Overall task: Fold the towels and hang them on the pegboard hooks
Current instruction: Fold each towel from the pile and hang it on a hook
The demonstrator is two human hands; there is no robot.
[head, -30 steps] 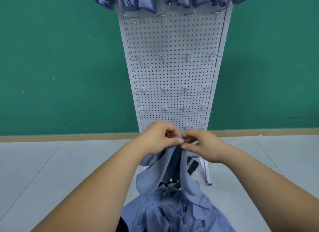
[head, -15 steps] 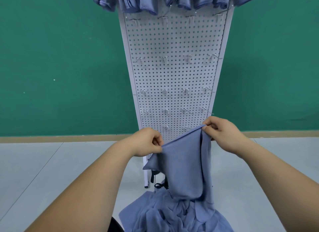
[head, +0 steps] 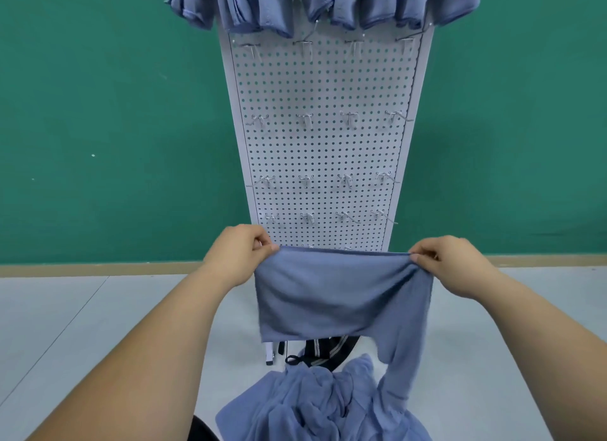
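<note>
A blue towel (head: 341, 293) hangs stretched between my two hands in front of the white pegboard (head: 325, 151). My left hand (head: 239, 253) pinches its top left corner. My right hand (head: 453, 263) pinches the top right corner. The towel's top edge is taut and level, and its right side trails down into a heap of blue towels (head: 322, 404) at the bottom of the view. Several folded blue towels (head: 328, 4) hang from the pegboard's top row. Rows of bare metal hooks (head: 305, 119) run across the board below them.
A green wall (head: 115, 128) stands behind the pegboard, with a tan baseboard and a pale grey floor (head: 82, 325). A dark striped thing (head: 325, 348) lies at the pegboard's foot, partly hidden behind the towel.
My hands started close together on the bunched towel and have drawn apart sideways. The towel's top edge is now spread wide and level, with the cloth hanging flat.
</note>
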